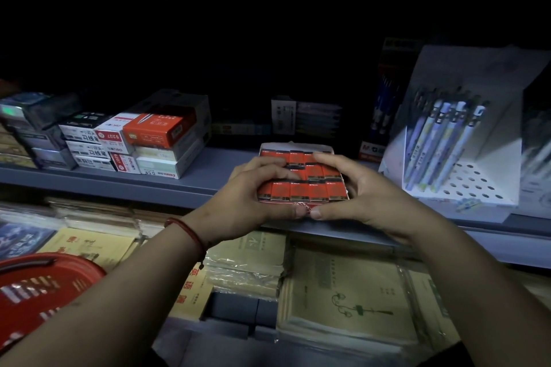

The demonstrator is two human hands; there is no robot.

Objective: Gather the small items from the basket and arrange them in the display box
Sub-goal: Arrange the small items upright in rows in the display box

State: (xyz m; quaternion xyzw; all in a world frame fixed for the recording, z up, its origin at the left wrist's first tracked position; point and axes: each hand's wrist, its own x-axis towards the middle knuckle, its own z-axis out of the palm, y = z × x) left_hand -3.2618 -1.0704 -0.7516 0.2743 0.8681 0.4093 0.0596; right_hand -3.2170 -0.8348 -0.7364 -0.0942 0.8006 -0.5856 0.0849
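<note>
A low display box (295,146) sits on the grey shelf (208,185), filled with several small red packs (310,191) standing in rows. My left hand (253,191) grips the box from its left side, fingers curled over the packs and thumb against the front wall. My right hand (360,191) holds the right side in the same way, fingers lying across the back rows, thumb at the front. The two thumbs almost meet at the box's front edge. A red basket (41,298) stands at the lower left; its contents are unclear.
Stacked stationery boxes (143,140) stand on the shelf to the left. A white pen display stand (456,152) holds several pens on the right. Below the shelf lie wrapped notebooks (343,292). The back of the shelf is dark.
</note>
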